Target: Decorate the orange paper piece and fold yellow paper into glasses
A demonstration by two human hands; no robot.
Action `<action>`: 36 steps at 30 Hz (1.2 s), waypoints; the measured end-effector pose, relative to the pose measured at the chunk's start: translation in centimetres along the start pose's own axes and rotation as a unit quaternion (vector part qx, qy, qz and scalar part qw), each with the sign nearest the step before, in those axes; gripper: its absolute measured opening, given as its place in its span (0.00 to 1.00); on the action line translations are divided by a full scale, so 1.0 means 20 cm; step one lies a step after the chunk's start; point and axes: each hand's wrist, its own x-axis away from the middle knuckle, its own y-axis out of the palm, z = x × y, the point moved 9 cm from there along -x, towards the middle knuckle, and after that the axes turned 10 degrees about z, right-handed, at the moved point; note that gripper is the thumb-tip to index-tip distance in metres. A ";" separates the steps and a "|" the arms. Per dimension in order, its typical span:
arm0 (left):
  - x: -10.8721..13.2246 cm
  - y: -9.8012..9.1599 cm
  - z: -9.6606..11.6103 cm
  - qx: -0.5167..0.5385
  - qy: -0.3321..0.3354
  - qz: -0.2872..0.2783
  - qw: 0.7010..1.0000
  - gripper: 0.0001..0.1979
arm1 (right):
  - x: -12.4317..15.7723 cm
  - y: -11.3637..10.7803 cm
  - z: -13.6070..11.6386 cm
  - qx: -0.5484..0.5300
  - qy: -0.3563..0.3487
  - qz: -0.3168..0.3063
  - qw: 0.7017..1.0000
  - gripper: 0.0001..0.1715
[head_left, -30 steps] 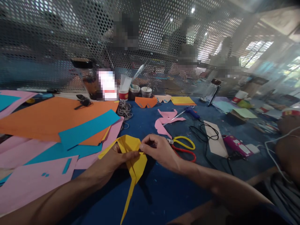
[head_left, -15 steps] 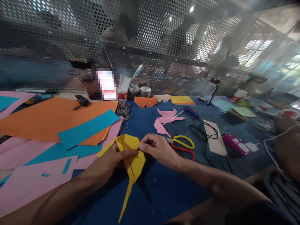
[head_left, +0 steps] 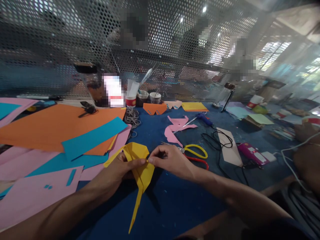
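A folded yellow paper piece [head_left: 143, 173] with a long thin tail hangs over the blue table, held up between my hands. My left hand [head_left: 126, 165] grips it from the left, thumb pressed across its front. The fingertips of my right hand [head_left: 166, 158] are pinched at its right edge, close to my left thumb. Just behind my right hand lie scissors [head_left: 196, 151] with one yellow and one red handle. Beyond them rests a cut pink paper shape [head_left: 175, 128], with the metal tip of a blue glue gun [head_left: 205, 119] over it.
Orange sheets [head_left: 57, 123], blue strips [head_left: 95, 136] and pink paper [head_left: 42, 196] cover the left side. Grey yarn [head_left: 132, 118], paper cups [head_left: 130, 100] and a jar [head_left: 91, 86] stand farther back. A black cord [head_left: 220, 160] and a pink power strip [head_left: 252, 154] lie right, near another person's arm [head_left: 305, 153].
My right fingertips have shifted slightly down along the yellow paper's edge. The paper's tail has swung a little to the right and up. My left hand keeps its grip.
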 end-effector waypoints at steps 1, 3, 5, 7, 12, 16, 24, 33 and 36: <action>0.00 0.00 0.00 0.000 -0.001 -0.001 1.000 0.17 | 0.00 0.00 0.00 -0.003 0.002 -0.002 1.000 0.13; 0.01 0.01 0.01 0.001 -0.001 -0.004 1.000 0.16 | 0.00 0.00 0.00 -0.009 0.004 -0.008 1.000 0.13; 0.01 0.01 0.02 0.003 0.000 -0.008 1.000 0.16 | 0.00 0.00 0.00 -0.012 0.004 -0.010 1.000 0.12; 0.01 0.01 0.02 0.002 0.002 -0.007 1.000 0.16 | 0.00 0.00 0.00 -0.010 0.005 -0.009 1.000 0.12; 0.00 0.01 0.01 -0.004 0.007 -0.006 1.000 0.17 | 0.00 0.00 0.02 -0.011 0.010 -0.016 1.000 0.12; 0.00 0.01 0.01 -0.011 0.009 0.001 1.000 0.18 | -0.01 0.00 0.02 -0.012 0.013 -0.020 1.000 0.12; 0.00 0.00 0.01 -0.023 0.015 0.023 0.999 0.21 | 0.00 0.02 0.01 -0.016 0.007 -0.020 1.000 0.09; -0.01 0.01 0.03 -0.016 0.056 -0.003 0.998 0.18 | 0.02 0.03 -0.02 0.003 -0.005 -0.004 1.000 0.07; -0.01 -0.02 0.02 -0.019 0.039 0.021 0.999 0.17 | 0.00 0.03 -0.01 -0.037 0.011 -0.019 0.999 0.13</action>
